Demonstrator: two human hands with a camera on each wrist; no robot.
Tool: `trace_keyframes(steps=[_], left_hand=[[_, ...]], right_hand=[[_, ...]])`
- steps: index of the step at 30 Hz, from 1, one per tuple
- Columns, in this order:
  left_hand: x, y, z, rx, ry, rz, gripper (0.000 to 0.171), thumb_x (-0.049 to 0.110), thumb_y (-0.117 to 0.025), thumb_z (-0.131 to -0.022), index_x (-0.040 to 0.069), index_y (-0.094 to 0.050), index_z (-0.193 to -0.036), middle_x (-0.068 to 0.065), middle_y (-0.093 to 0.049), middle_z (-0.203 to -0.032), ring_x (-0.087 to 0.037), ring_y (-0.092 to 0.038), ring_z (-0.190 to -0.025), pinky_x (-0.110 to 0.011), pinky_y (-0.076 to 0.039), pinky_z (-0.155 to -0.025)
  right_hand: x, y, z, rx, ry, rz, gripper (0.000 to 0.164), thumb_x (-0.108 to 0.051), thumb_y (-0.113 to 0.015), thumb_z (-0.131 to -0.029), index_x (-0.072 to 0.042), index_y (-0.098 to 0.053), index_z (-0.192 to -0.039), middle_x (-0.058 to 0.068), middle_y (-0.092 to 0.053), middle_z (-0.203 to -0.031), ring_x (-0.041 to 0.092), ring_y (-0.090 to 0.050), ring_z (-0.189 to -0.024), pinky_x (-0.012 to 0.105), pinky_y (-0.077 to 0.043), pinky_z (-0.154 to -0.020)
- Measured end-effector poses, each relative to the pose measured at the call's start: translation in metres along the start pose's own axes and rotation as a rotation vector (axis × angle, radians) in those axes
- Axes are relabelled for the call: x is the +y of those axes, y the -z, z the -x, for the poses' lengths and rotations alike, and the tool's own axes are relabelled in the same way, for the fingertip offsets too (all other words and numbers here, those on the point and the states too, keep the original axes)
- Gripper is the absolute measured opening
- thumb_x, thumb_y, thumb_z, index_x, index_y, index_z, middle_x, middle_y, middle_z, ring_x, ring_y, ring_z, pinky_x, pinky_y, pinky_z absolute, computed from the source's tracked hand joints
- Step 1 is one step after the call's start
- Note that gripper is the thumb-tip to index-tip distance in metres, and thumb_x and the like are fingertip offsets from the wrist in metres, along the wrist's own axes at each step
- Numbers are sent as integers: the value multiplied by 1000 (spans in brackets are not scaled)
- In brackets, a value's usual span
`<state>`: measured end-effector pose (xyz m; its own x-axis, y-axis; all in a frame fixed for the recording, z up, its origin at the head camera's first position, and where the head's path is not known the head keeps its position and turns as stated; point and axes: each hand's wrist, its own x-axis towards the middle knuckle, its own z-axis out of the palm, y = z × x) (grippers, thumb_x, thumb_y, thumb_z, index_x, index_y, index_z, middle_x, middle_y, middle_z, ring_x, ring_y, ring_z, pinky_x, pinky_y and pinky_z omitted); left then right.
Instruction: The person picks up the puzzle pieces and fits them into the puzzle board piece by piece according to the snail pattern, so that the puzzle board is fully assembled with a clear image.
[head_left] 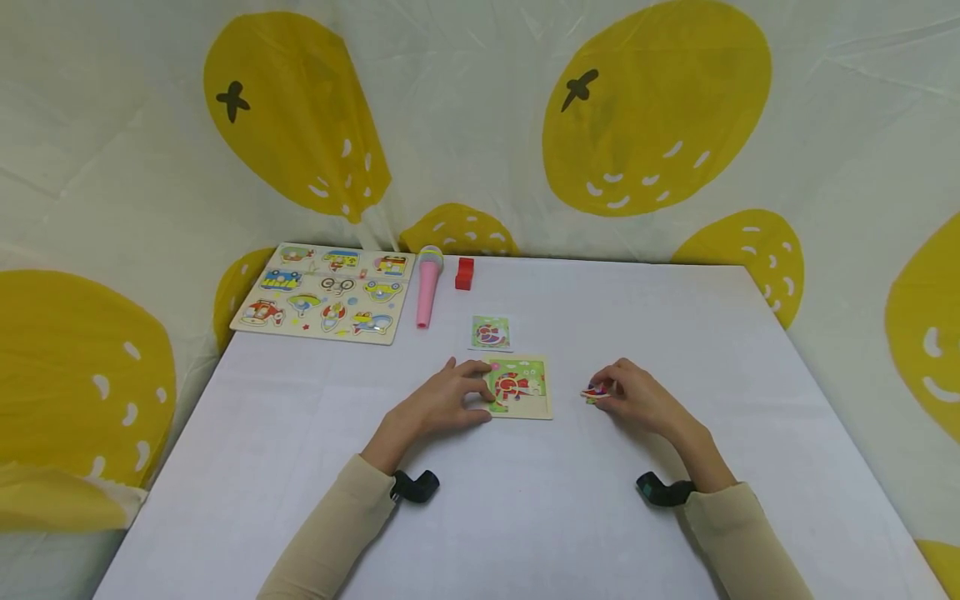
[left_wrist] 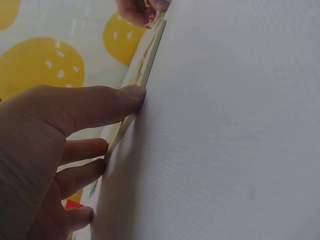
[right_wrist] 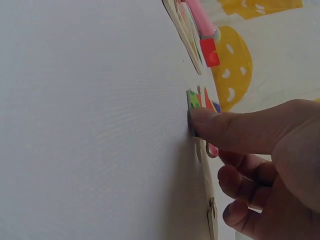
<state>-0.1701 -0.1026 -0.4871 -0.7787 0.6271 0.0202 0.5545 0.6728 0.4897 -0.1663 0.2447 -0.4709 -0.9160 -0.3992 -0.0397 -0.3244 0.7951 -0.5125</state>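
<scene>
A small wooden puzzle board (head_left: pixel 537 407) with a red and green picture lies on the white table. My left hand (head_left: pixel 442 398) touches its left side, thumb at the near corner and fingers spread along the edge. In the left wrist view the thumb (left_wrist: pixel 120 102) presses on the board's edge. To the right of the board, my right hand (head_left: pixel 633 398) pinches small colourful puzzle pieces (head_left: pixel 595 392) between thumb and fingers, low over the table. The right wrist view shows a green piece (right_wrist: pixel 194 100) by the thumb, with red and purple parts behind it.
Just beyond the board lies a small picture card (head_left: pixel 491 332). Farther back are a red block (head_left: pixel 464 273), a pink toy microphone (head_left: pixel 427 287) and a large wooden vehicle puzzle (head_left: pixel 322 293) at the back left. A fruit-patterned curtain (head_left: pixel 465 108) hangs behind the table.
</scene>
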Motion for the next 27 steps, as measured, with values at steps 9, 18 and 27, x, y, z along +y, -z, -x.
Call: trace_keyframes(steps=[9,18,27], left_hand=[[1,2,0,-14,8,6,23,35,-71,-81,24,-70,-102,0,-45,-143,-15,-38,-136,-52,-16,-118],[2,2,-1,-14,11,11,23,35,-71,-81,25,-70,-101,0,-46,-142,-14,-39,-136,-52,-16,-118],[1,1,-1,-6,-2,8,23,35,-71,-81,24,-70,-102,-1,-46,-142,-15,-38,-136,-53,-16,-118]], right_hand=[[-6,5,-3,-14,3,-21,16,-12,-66,-85,-13,-66,-102,-4,-64,-87,11,-51,-77,21,-46,-67],[-24,5,-12,-3,18,-55,15,-15,-68,-85,-12,-65,-100,-3,-62,-83,11,-51,-77,19,-45,-64],[-44,-6,-27,-4,72,-79,16,-16,-68,-85,-13,-64,-100,-6,-63,-84,9,-53,-77,20,-47,-67]])
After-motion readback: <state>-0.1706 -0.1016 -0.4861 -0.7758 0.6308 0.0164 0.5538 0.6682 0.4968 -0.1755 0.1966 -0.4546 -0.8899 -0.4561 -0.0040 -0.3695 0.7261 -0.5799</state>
